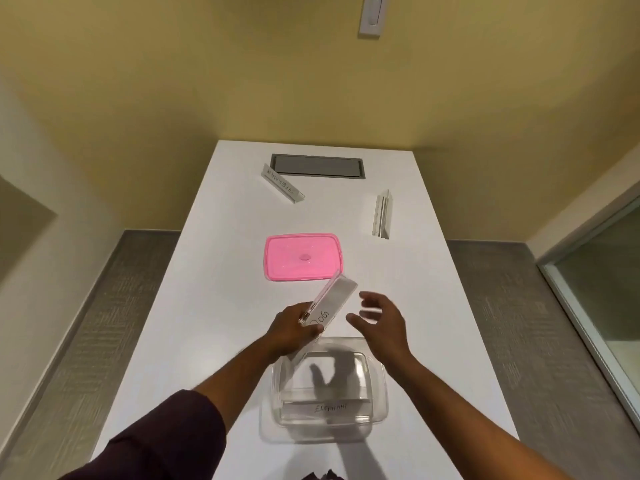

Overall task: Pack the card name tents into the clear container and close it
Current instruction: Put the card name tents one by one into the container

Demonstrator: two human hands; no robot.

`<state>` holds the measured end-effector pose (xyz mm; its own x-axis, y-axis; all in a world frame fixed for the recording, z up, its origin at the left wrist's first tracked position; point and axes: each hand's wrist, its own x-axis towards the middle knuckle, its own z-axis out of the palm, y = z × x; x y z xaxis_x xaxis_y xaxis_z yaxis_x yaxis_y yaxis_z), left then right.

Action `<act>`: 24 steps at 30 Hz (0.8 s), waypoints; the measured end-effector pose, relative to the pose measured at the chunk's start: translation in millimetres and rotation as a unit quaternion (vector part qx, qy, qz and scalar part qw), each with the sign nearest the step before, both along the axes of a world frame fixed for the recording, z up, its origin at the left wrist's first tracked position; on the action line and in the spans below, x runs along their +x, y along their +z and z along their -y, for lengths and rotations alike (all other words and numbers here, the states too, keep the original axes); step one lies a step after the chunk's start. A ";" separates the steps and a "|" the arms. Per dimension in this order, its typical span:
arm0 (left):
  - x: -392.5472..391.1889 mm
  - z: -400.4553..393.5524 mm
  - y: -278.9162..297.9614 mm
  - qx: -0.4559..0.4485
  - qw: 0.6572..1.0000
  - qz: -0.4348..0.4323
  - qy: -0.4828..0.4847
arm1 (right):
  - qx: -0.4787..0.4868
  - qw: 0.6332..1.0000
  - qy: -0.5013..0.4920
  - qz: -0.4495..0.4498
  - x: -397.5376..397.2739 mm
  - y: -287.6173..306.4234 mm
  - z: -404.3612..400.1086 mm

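My left hand grips a name tent near its lower end, tilted above the far left corner of the clear container. Just right of that tent, my right hand hovers with fingers spread and nothing in it. One name tent with handwritten lettering lies inside the container along its near wall. The pink lid lies flat on the white table beyond the hands. Two more name tents rest farther back, left and right.
A grey recessed cable hatch sits at the table's far end. The table is narrow, with grey floor on both sides. A yellow wall stands behind and a glass panel to the right.
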<state>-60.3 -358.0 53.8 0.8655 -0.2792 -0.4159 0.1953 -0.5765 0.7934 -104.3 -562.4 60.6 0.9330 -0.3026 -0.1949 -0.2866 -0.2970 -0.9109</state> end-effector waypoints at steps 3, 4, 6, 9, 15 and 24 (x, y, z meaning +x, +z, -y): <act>-5.9 -6.1 -7.3 0.091 0.992 0.031 -0.077 | -0.269 0.947 0.107 0.138 -3.7 2.1 9.7; -8.1 -6.9 -9.5 0.124 0.986 0.043 -0.104 | -0.326 0.918 0.156 0.165 -4.6 2.6 14.2; -13.2 -6.5 -12.9 0.175 0.971 0.068 -0.147 | -0.390 0.867 0.256 0.175 -5.6 2.1 21.5; -22.6 -2.1 -18.6 0.213 0.951 0.109 -0.195 | -0.432 0.818 0.358 0.126 -10.6 -3.9 26.3; -41.7 1.0 -36.0 0.237 0.925 0.173 -0.240 | -0.428 0.835 0.345 0.032 -31.4 -24.7 29.0; -47.7 -3.6 -63.8 0.278 0.896 0.210 -0.276 | -0.425 0.833 0.355 -0.018 -42.1 -61.8 18.1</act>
